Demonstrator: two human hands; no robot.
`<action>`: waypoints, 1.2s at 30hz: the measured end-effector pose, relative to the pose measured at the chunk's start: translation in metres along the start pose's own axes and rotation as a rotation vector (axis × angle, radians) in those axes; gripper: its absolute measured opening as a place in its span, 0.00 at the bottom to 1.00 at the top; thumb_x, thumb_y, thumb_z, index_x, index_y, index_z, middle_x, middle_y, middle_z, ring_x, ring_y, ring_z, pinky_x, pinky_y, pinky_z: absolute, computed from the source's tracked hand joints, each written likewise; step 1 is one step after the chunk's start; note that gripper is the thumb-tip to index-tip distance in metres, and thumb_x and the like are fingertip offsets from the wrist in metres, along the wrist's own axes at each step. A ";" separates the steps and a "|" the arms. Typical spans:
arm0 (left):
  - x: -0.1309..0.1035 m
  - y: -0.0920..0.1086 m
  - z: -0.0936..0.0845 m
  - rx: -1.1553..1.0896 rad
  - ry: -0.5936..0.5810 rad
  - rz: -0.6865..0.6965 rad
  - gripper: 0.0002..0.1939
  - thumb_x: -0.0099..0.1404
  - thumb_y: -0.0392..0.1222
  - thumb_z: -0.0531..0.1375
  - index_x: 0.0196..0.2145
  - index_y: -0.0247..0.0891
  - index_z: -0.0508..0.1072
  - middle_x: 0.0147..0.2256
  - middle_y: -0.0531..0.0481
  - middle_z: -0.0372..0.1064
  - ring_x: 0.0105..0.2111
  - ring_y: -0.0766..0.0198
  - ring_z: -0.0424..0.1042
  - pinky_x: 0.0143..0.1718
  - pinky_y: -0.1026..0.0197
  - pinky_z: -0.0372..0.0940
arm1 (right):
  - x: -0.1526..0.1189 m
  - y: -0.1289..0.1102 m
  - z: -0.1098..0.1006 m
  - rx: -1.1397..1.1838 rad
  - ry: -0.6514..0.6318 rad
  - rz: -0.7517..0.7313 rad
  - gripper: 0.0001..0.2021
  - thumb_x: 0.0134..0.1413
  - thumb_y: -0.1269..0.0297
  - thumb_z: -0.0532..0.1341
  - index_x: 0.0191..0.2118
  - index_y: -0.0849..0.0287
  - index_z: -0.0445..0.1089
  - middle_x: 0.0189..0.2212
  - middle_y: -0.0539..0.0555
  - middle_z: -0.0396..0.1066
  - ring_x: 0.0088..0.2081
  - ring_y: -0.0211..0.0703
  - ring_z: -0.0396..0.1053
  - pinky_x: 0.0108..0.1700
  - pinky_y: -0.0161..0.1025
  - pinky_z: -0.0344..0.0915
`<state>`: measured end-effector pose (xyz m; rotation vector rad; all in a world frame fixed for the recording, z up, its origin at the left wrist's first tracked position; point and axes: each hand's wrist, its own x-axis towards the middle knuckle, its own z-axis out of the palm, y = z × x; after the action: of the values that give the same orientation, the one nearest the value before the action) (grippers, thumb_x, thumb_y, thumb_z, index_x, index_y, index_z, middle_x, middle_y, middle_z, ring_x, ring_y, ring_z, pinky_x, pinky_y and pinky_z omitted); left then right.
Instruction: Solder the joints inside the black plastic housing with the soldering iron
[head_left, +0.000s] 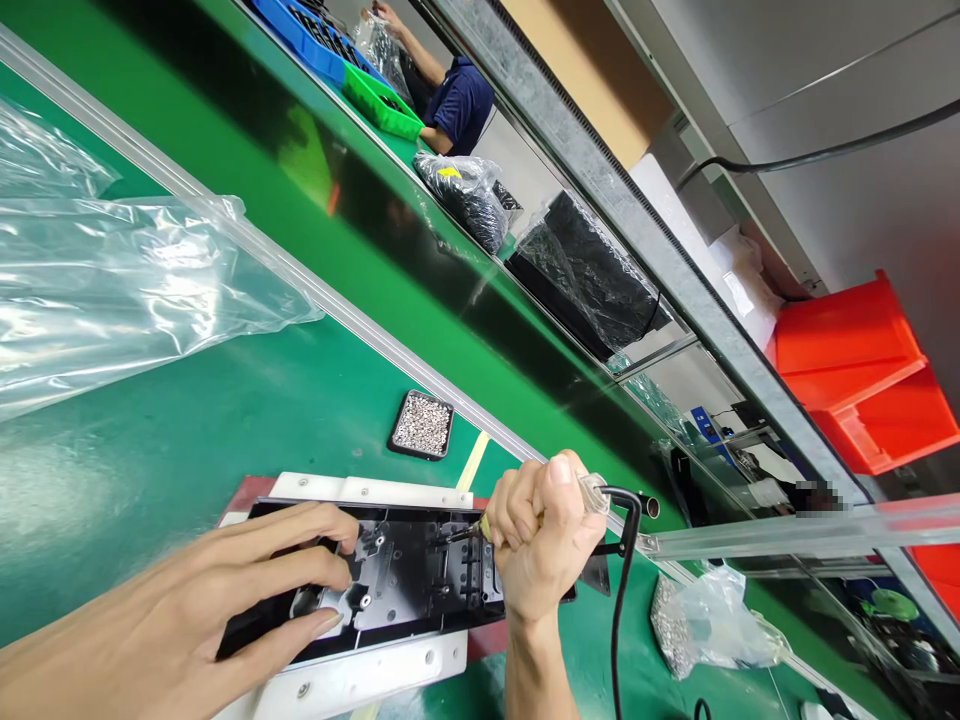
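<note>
My right hand [534,535] is wrapped around an electric screwdriver [594,494] with a black cord; its bit points left over a black plastic housing [409,570]. Spread over the left part of that housing is my left hand [232,590], its fingertips resting near a shiny grey piece inside, which they partly cover. White fixture blocks [360,675] flank the housing on both long sides. Just beyond it sits a small black tray [421,424] filled with tiny metal parts, likely screws.
Clear plastic bags [142,290] lie at the left. A metal rail [352,335] borders the green belt [255,190]. Right of my hand is a bag of small metal parts [675,625]. Across the belt, a person in a dark sleeve works near a green bin [382,103]. Red bins [847,350] hang upper right.
</note>
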<state>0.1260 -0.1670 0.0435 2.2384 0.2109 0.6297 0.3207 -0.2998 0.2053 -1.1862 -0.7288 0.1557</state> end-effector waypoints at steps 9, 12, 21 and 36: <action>-0.004 -0.003 0.004 -0.010 0.006 -0.021 0.19 0.88 0.54 0.59 0.48 0.57 0.91 0.58 0.54 0.91 0.59 0.56 0.93 0.66 0.60 0.81 | 0.000 0.000 0.001 0.000 -0.019 -0.003 0.33 0.82 0.58 0.70 0.28 0.54 0.48 0.17 0.38 0.44 0.17 0.29 0.41 0.18 0.23 0.52; -0.003 -0.002 0.003 -0.009 0.018 -0.015 0.17 0.88 0.53 0.61 0.47 0.57 0.91 0.59 0.57 0.91 0.59 0.58 0.92 0.67 0.62 0.79 | -0.001 0.000 0.001 0.006 -0.026 -0.005 0.33 0.82 0.59 0.69 0.29 0.54 0.48 0.17 0.38 0.44 0.17 0.29 0.41 0.19 0.23 0.52; 0.001 0.004 0.001 0.011 0.042 0.046 0.19 0.90 0.49 0.57 0.48 0.58 0.89 0.58 0.61 0.88 0.59 0.68 0.91 0.65 0.71 0.74 | -0.001 0.002 -0.001 0.007 -0.038 -0.003 0.32 0.83 0.58 0.68 0.29 0.52 0.48 0.17 0.38 0.44 0.17 0.30 0.40 0.19 0.23 0.52; 0.002 0.005 0.002 -0.011 0.069 0.056 0.19 0.90 0.51 0.58 0.47 0.56 0.90 0.57 0.57 0.90 0.58 0.65 0.91 0.63 0.68 0.79 | -0.003 0.003 -0.001 -0.003 -0.029 -0.004 0.32 0.83 0.58 0.69 0.29 0.53 0.47 0.17 0.38 0.43 0.17 0.30 0.40 0.18 0.23 0.51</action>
<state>0.1283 -0.1708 0.0469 2.2207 0.1795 0.7371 0.3198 -0.3003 0.2009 -1.1876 -0.7570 0.1685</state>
